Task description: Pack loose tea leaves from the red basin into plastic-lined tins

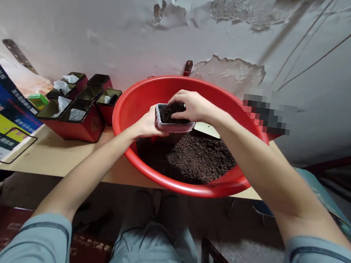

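While a small white container (173,125) is clasped from its left side by the left hand (146,126) over the red basin (131,99), the dark loose material (166,113) filling it is pressed by the bent, closed-together fingers of the right hand (191,106); whether any is pinched cannot be told. More is heaped in the basin on the worktop (59,155). Open red tins (82,119), some paper-lined, are grouped just beside it.

Small pale tray (174,127) brimming with dark grains (168,112), level.
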Available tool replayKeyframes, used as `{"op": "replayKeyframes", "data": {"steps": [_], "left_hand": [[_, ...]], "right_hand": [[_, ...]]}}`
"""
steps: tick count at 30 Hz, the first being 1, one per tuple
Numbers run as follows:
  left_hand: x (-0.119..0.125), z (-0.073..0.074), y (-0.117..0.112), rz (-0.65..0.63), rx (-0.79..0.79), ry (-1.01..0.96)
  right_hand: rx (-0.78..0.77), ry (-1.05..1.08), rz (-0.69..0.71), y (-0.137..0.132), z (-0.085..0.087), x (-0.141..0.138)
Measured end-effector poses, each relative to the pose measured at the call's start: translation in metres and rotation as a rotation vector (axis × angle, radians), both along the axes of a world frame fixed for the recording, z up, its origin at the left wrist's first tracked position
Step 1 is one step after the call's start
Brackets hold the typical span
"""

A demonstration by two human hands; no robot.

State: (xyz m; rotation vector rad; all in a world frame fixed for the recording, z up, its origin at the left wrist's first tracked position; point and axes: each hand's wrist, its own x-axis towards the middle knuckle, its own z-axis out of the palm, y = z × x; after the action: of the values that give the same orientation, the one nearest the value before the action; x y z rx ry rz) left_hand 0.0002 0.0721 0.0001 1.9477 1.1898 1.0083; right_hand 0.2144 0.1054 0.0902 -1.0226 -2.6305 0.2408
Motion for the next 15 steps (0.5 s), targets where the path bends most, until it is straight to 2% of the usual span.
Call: {"op": "replayKeyframes", "data": {"steps": [5,8,10,13,15], "left_hand": [[-0.001,0.001,0.000,0.019,0.078,-0.034],[0.000,0.004,-0.001,0.038,0.134,-0.052],[0.001,0.006,0.000,0.030,0.162,-0.099],[0.004,0.006,0.003,0.024,0.165,-0.148],[0.006,0.006,0.005,0.026,0.152,-0.157]], "right_hand": [[-0.150,0.152,-0.051,-0.010,-0.016,0.023],[-0.209,0.327,-0.066,-0.015,-0.030,0.032],[-0.270,0.452,-0.186,-0.016,-0.039,0.031],[-0.580,0.484,-0.421,-0.014,-0.049,0.025],[-0.778,0.496,-0.508,-0.010,-0.048,0.021]]}}
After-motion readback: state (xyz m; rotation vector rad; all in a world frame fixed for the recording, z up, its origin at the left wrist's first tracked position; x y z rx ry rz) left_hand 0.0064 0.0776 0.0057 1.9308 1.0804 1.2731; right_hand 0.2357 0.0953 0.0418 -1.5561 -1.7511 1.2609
